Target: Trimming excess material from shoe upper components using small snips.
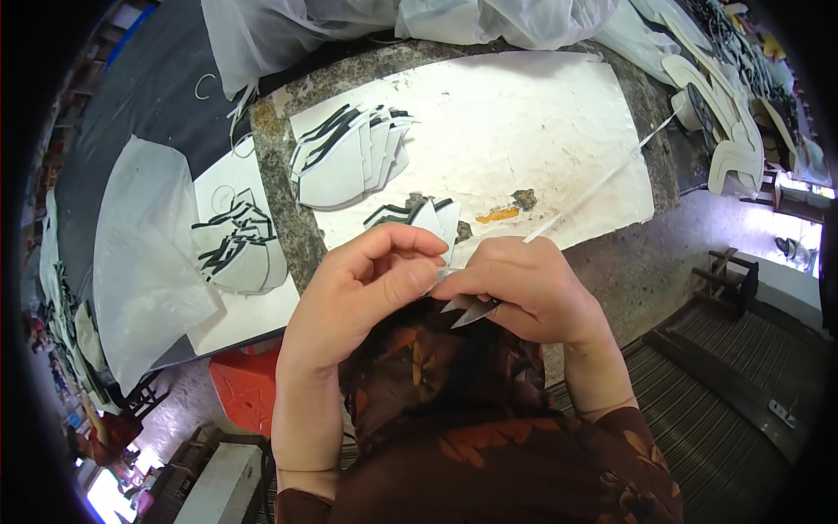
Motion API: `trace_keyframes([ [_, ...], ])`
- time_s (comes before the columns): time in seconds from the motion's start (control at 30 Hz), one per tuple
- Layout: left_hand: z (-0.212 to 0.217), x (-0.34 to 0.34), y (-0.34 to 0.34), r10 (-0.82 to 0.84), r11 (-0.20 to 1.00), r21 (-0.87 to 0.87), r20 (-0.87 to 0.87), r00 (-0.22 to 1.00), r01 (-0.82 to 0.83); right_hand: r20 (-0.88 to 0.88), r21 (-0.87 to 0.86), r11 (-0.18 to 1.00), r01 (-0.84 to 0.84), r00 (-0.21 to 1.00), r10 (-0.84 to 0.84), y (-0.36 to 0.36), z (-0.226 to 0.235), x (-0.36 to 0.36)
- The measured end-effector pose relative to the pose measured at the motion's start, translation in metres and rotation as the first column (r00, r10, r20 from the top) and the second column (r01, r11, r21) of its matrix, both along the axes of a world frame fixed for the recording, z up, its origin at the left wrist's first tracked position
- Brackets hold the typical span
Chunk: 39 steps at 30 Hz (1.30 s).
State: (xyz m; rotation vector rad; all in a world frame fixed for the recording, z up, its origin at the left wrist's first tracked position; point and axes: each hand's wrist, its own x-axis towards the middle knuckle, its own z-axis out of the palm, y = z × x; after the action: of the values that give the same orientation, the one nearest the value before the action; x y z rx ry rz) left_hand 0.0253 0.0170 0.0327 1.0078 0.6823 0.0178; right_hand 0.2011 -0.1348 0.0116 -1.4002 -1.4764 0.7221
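Note:
My left hand (375, 275) is closed in a pinch near the front edge of the white board. My right hand (528, 288) meets it fingertip to fingertip, with a bit of white material between them. Tucked in my right hand is a pair of snips (474, 313), blades pointing left. A narrow white tape (602, 183) runs taut from a spool (687, 111) at the upper right down to my right hand. Just beyond my fingers lie a few white cut pieces with black edging (441, 212), partly hidden by my left hand.
A fanned stack of similar pieces (336, 179) rests on the white board (541, 113). More lie in a pile (253, 266) at the left, beside a plastic sheet (140, 253). Plastic bags (506, 17) line the far edge. A red stool (244, 389) stands below left.

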Motion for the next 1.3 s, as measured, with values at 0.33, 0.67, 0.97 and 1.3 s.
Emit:
trace_keyframes([
  [0.33, -0.014, -0.011, -0.017, 0.049, 0.918, 0.395, -0.021, 0.999, -0.037, -0.019, -0.078, 0.997, 0.005, 1.0, -0.007, 0.002, 0.002, -0.009],
  [0.67, -0.032, -0.034, -0.042, 0.04, 0.617, 0.763, 0.214, 0.976, -0.193, -0.238, -0.263, 0.962, 0.072, 0.961, -0.137, 0.0, -0.002, -0.019],
  [0.97, -0.072, -0.053, -0.052, 0.074, 0.045, 0.997, 0.054, 0.996, -0.058, -0.3, -0.361, 0.929, -0.086, 0.953, -0.028, 0.019, 0.01, -0.038],
  [1.3, -0.081, -0.052, -0.045, 0.038, 0.006, 0.999, 0.051, 0.998, -0.051, 0.17, -0.364, 0.899, 0.243, 0.967, -0.192, 0.054, -0.018, -0.038],
])
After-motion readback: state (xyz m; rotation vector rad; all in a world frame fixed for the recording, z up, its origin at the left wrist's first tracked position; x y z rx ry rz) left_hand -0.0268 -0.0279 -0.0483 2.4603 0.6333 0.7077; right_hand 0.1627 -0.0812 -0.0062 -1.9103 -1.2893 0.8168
